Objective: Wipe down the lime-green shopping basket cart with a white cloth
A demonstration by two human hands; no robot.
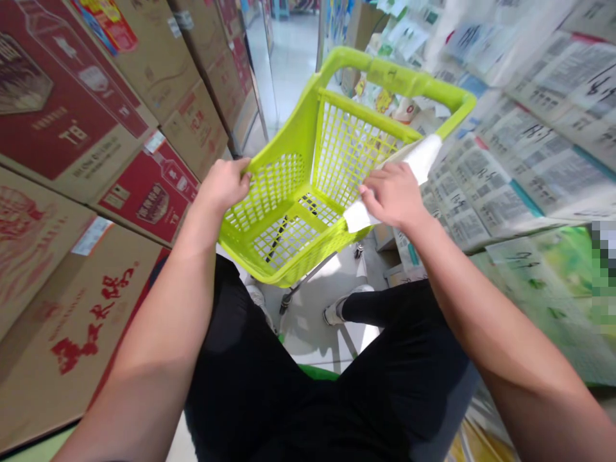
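Note:
A lime-green plastic shopping cart (pixel 308 205) stands between my legs, its basket holding nothing that I can see. My left hand (pixel 225 185) is closed over the basket's left rim, the thumb on the inner side. On the right rim lies a white cloth or wipe (pixel 423 157), spread along the edge. My right hand (pixel 392 192) presses this cloth against the rim with bent fingers. The cart's handle (pixel 394 77) is at the far end, tilted up to the right.
Stacked cardboard cartons (pixel 115 308) rise close on the left. Packaged goods with handwritten prices (pixel 529 141) fill the right side. A tiled floor (pixel 308 333) shows below the cart, with a caster wheel (pixel 285 303) near my shoes. Beyond, an aisle (pixel 293 58) leads away.

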